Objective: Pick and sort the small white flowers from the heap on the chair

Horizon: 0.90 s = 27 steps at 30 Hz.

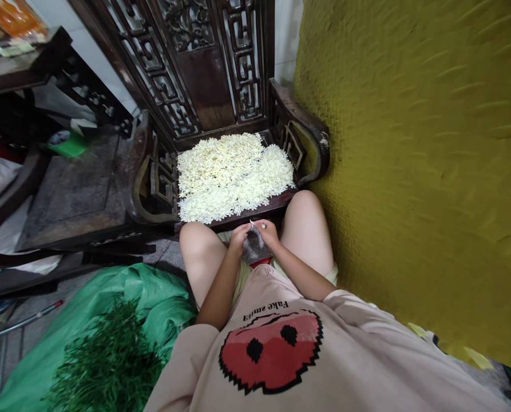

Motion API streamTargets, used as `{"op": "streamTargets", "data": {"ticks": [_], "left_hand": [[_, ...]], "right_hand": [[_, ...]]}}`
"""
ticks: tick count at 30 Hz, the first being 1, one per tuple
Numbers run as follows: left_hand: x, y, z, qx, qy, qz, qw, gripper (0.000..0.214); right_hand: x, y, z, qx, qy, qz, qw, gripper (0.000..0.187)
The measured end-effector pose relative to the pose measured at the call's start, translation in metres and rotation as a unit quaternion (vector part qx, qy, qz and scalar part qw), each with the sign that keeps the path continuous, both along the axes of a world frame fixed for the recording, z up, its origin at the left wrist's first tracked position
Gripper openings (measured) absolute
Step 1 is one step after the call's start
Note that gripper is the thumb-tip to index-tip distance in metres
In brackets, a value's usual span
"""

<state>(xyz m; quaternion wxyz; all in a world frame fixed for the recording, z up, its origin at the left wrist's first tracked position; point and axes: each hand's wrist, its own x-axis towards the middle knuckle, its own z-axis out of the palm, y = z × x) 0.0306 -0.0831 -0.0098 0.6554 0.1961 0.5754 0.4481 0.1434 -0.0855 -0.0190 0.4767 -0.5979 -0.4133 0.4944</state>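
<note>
Above my lap, my left hand [240,236] and my right hand [267,232] come together with fingers pinched. A tiny white flower [252,222] sits between the fingertips of both hands. Another small white bit shows at the fingers of my right hand; its exact shape is too small to make out. Just beyond my knees, a thick layer of loose white and cream flowers [233,171] covers the seat of a dark carved wooden chair [214,91]. The side nearer to me looks whiter, the far side more yellow.
A yellow textured wall panel [418,143] rises close on my right. On the left stand a second dark wooden chair [75,194] with a green tape roll [68,143] and a table [27,68]. A green sack [161,297] with leafy green stems [109,355] lies beside me.
</note>
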Motion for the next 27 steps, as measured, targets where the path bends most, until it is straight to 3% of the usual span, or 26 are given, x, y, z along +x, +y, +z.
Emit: {"op": "streamTargets", "data": {"ticks": [11, 17, 22, 27], "left_hand": [[0.003, -0.004, 0.005, 0.071, 0.054, 0.009, 0.996, 0.042], [0.003, -0.002, 0.0, 0.061, 0.03, 0.009, 0.998, 0.043], [0.002, -0.001, -0.009, 0.052, 0.036, 0.024, 0.998, 0.035], [0.003, -0.001, -0.005, 0.085, 0.105, 0.047, 0.99, 0.022]], "right_hand": [[0.001, -0.001, 0.005, 0.009, 0.0, 0.001, 1.0, 0.018], [0.001, -0.001, 0.002, 0.007, 0.016, -0.01, 1.0, 0.02], [0.0, 0.0, 0.0, -0.002, 0.014, -0.017, 1.0, 0.02], [-0.001, 0.0, 0.001, 0.01, 0.006, -0.006, 1.0, 0.019]]}}
